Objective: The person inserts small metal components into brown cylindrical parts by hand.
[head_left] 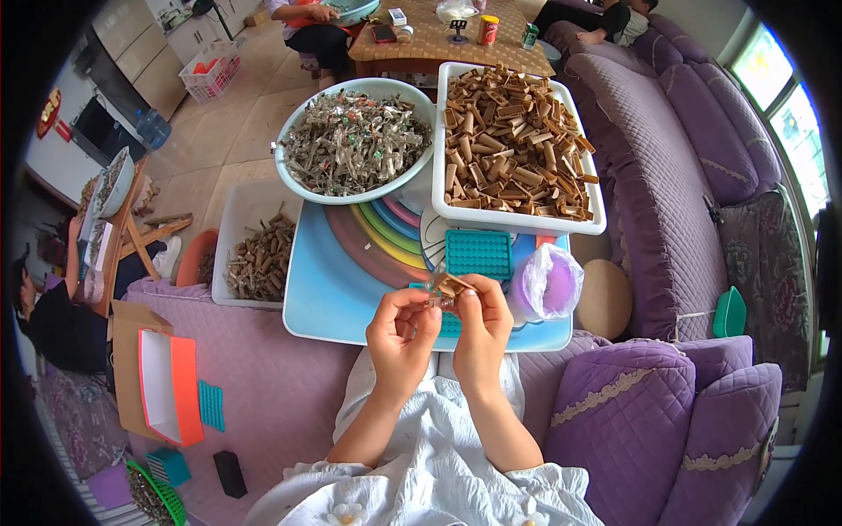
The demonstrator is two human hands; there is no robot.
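My left hand (401, 335) and my right hand (481, 326) meet over the near edge of a small table with a rainbow-patterned top (333, 289). Together they pinch a small brown cardboard tube (445, 286) at the fingertips. Just beyond the hands lies a teal studded tray (478, 254). Farther back, a round pale-green basin (303, 180) holds a heap of mixed grey-green scraps, and a white rectangular bin (509, 221) is piled with brown tubes.
A purple bowl under a clear plastic bag (548, 285) stands right of my hands. A white bin (237, 237) with a few tubes sits left of the table. A purple sofa (667, 175) runs along the right. An orange-and-white box (167, 386) lies at left. Another person sits at a far table (421, 39).
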